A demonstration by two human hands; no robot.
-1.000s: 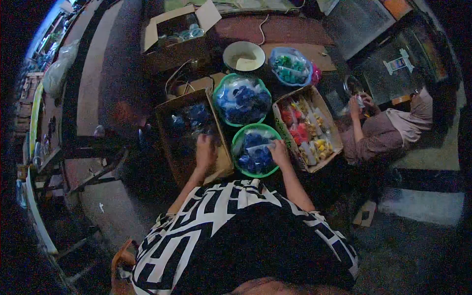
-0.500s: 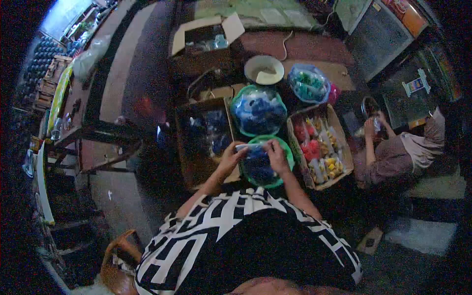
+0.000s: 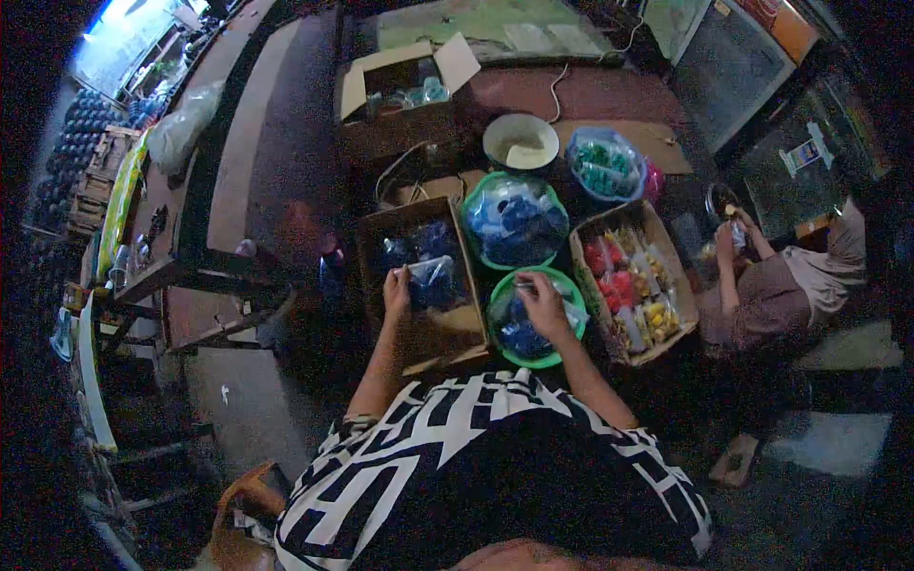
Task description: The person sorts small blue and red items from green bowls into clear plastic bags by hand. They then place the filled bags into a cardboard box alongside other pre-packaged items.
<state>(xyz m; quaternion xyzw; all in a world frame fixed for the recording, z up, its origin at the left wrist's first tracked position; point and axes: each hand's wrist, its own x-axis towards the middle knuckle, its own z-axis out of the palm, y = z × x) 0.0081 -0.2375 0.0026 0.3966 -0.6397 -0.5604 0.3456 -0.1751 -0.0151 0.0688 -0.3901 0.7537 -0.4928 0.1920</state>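
Observation:
My left hand pinches the edge of a clear plastic bag with dark blue contents, held over the left cardboard box. More bags of blue pieces lie in that box. My right hand is above a green basin, fingers drawn together; what they hold, if anything, is too small to make out. Inside that basin are dark blue pieces and some clear plastic. A larger green-rimmed basin behind it holds blue pieces under clear plastic.
To the right stands a cardboard box of red and yellow packs. Farther back are a white bowl, a blue basket of green packs and an open carton. A co-worker sits at right; a wooden bench is left.
My hands were together over the near basin with a bag stretched between them. The left has moved left over the cardboard box with a bag; the right stays over the basin.

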